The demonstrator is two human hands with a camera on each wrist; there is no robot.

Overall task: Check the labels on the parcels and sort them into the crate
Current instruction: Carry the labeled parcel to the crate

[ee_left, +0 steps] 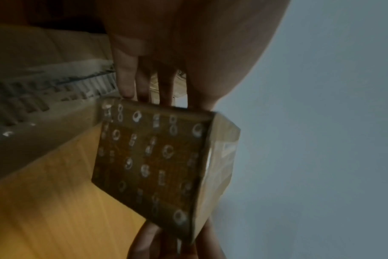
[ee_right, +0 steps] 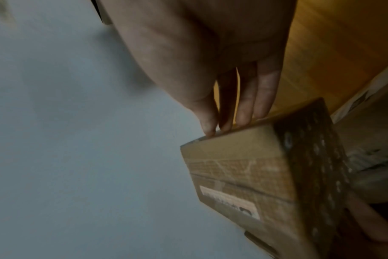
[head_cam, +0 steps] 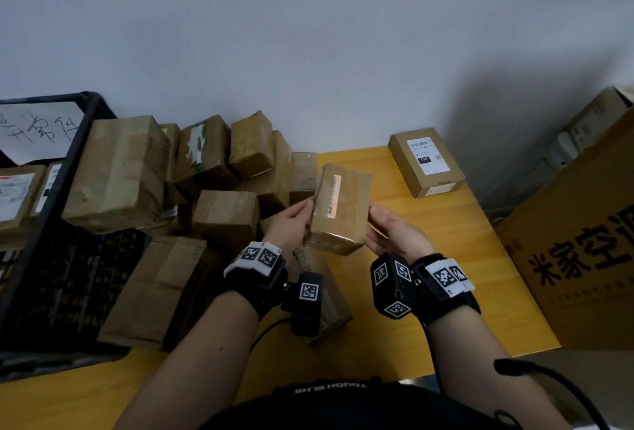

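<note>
Parcel (head_cam: 339, 210), a small taped brown box, is held up above the yellow worktop (head_cam: 456, 258) between both hands. Left hand (head_cam: 291, 220) presses straight fingers (ee_left: 126, 77) against its one end, a flat, unclenched grip; right hand (head_cam: 394, 234) does likewise at the opposite end, fingers (ee_right: 264, 91) extended. Head view shows a narrow label strip (head_cam: 334, 194) on top; the left wrist view alone shows the printed patterned underside. Farther off lie a pile of parcels (head_cam: 206, 172), the black crate (head_cam: 55, 189), and a labelled box (head_cam: 427, 160).
</note>
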